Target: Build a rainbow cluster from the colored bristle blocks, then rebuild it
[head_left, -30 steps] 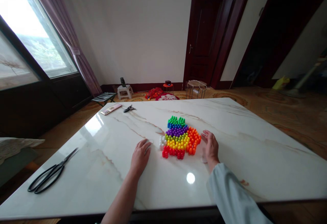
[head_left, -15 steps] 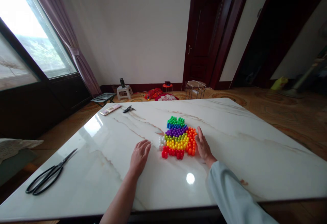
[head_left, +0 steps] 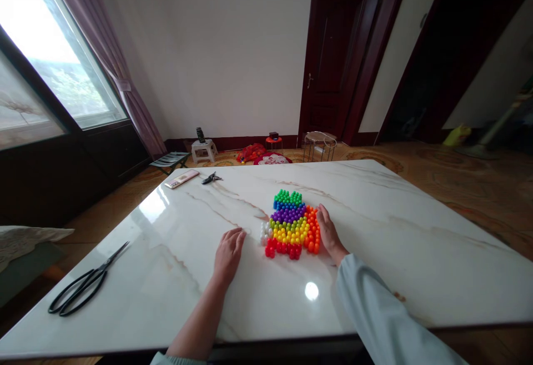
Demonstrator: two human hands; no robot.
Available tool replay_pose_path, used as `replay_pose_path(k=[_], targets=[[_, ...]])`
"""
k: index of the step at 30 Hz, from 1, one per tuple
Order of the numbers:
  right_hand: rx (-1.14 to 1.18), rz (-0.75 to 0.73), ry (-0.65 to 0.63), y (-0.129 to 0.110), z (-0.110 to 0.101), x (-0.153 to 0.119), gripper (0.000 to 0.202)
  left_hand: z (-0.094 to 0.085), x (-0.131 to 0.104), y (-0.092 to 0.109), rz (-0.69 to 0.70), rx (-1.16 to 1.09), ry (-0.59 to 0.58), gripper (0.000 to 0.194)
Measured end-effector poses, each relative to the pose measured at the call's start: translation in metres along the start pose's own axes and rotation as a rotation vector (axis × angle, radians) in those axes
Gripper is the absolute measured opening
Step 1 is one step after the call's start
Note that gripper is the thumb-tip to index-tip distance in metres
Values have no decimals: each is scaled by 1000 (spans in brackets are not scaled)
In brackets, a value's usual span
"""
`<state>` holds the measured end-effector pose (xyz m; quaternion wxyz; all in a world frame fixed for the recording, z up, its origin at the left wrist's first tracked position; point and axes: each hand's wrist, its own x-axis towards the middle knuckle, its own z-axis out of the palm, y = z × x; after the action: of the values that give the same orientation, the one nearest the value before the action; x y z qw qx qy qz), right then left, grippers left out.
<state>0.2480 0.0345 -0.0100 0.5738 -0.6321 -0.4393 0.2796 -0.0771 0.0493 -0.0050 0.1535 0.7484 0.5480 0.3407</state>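
A beaded piece made of round glossy beads lies on the table, in bands of green, blue, purple, olive, yellow and red. Orange beads form its right side, and a small cluster of white beads sticks out on the left. My right hand stands on edge along the orange side, fingers stretched and apparently touching it. My left hand rests palm down on the tabletop, left of the white beads and apart from them. A faint pale loop, perhaps thread, shows by its fingertips.
The white marbled table carries black-handled scissors at the left, a phone and small dark pliers at the far left. Beyond stand a white stool, a round-topped stool and a red bundle on the floor.
My right hand has tilted and shifted slightly left, closer against the orange beads. My left hand stays in about the same place. The whole view has shifted slightly.
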Motion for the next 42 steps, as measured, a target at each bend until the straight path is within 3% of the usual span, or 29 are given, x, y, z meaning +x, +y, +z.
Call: replay_pose_path(k=[5,9,12,15,18,20,24,26,29,36,42], targets=[[5,-42,21,-9,3,-11,90,0,0,-1,-11,-15,8,45],[12,-119,189,-10,0,-26,79,0,0,1,-15,-24,-6,44],[-10,-73,270,-6,-6,-40,75,-1,-1,3,-5,-26,-16,44],[-46,-38,294,-8,-11,-60,75,-2,-3,5,12,-5,-26,42],[-142,-121,385,-20,-13,-89,72,-4,-5,7,51,38,-47,47],[-183,-201,413,-29,-9,-111,58,-5,-6,9,83,72,-66,58],[-216,-326,22,-41,9,-145,19,-6,-9,13,121,134,-91,79],[-236,-376,-135,-44,24,-154,16,-6,-9,14,127,158,-102,88],[-271,-426,-249,-46,46,-158,18,-5,-10,13,142,185,-119,94],[-370,-526,-323,-43,72,-158,54,-5,-9,12,161,194,-115,92],[-397,-510,-247,-37,63,-156,41,-3,-9,10,155,185,-120,91]])
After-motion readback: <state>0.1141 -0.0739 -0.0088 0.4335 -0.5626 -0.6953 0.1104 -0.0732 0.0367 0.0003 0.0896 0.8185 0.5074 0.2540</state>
